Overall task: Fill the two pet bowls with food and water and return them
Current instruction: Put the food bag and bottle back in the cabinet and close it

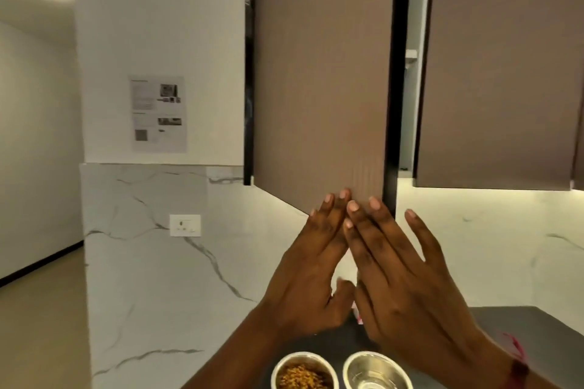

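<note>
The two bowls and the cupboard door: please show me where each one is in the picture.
food bowl (302, 379), head view, on the brown food inside it.
water bowl (376, 373), head view, on its shiny inner wall.
cupboard door (319, 79), head view, on the middle of its brown panel.

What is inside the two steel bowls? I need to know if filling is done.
The left bowl holds brown dry food. The right bowl looks clear inside, perhaps water; I cannot tell. The frame edge cuts off both bowls' near sides.
</note>
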